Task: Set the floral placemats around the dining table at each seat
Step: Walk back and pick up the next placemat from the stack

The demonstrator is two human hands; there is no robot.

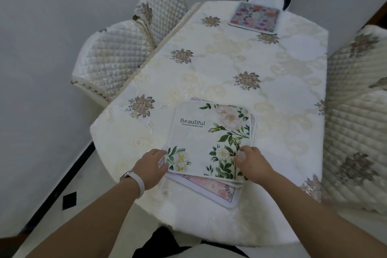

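Both hands grip the near edge of the top placemat (pixel 206 138) on a stack at the counter's (pixel 272 90) near end: left hand (pixel 151 166), right hand (pixel 250 162) pinching its corners. Another placemat (pixel 254 16) lies at the far end.

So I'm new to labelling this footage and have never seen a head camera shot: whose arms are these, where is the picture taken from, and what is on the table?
There is no machine here. The single picture comes from a wide-angle camera worn on a person's head, looking forward and down, so the two bare arms are that person's own. The left hand, with a pale wristband, and the right hand grip the near corners of the top placemat, white with green leaves and the word "Beautiful". It lies on a stack of placemats at the near edge of the table, which wears a cream embroidered cloth. One colourful placemat already lies at the far seat. Quilted chairs stand around.
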